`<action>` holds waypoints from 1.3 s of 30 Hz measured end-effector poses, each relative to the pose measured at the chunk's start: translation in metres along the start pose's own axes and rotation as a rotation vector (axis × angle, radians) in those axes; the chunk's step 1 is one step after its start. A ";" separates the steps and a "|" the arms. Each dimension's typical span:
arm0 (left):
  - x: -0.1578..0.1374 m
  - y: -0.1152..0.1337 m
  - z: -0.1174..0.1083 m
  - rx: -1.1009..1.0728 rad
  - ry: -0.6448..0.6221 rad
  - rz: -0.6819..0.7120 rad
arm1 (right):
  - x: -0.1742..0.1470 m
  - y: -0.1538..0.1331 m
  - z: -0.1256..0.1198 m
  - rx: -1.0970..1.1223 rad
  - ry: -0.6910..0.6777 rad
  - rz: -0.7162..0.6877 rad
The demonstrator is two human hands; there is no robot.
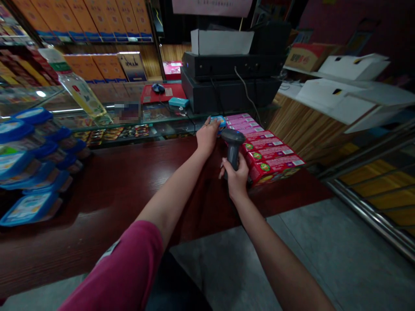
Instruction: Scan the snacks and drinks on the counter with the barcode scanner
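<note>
My right hand [238,175] is wrapped round the grip of a dark grey barcode scanner [233,149], held upright with its head on top. Farther forward and to the left, my left hand [207,137] has its fingers closed on a small blue box [219,122] at the back of the counter. Just right of the scanner lies a row of boxes, pink ones [241,123] at the back and red ones [270,153] in front. My right hand is close beside the red boxes.
Blue-lidded plastic tubs [35,160] are stacked on the left of the dark red wooden counter [136,185]. A bottle [79,88] stands on the glass case behind. Black machines [231,93] rise at the back, and a metal rail [366,211] runs along the right.
</note>
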State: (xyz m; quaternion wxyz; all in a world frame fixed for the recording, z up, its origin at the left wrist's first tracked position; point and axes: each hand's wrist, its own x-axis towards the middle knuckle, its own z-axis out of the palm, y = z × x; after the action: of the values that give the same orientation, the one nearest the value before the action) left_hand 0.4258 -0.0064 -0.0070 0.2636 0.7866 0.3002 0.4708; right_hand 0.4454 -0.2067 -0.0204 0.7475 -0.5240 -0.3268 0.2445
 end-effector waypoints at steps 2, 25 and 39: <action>-0.001 0.000 0.001 0.042 -0.043 0.021 | 0.000 0.001 0.000 -0.004 -0.001 -0.010; -0.296 0.002 -0.415 0.851 0.299 -0.093 | -0.073 -0.018 0.102 0.030 -0.663 0.295; -0.320 -0.005 -0.419 0.441 0.204 -0.289 | -0.093 0.002 0.178 0.127 -0.741 0.336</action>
State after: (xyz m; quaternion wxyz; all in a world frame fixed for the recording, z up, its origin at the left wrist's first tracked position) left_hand -0.0720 -0.1786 -0.0215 0.1190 0.7225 0.5295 0.4284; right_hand 0.2513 -0.1611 -0.0018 0.5599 -0.3995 -0.4679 0.5550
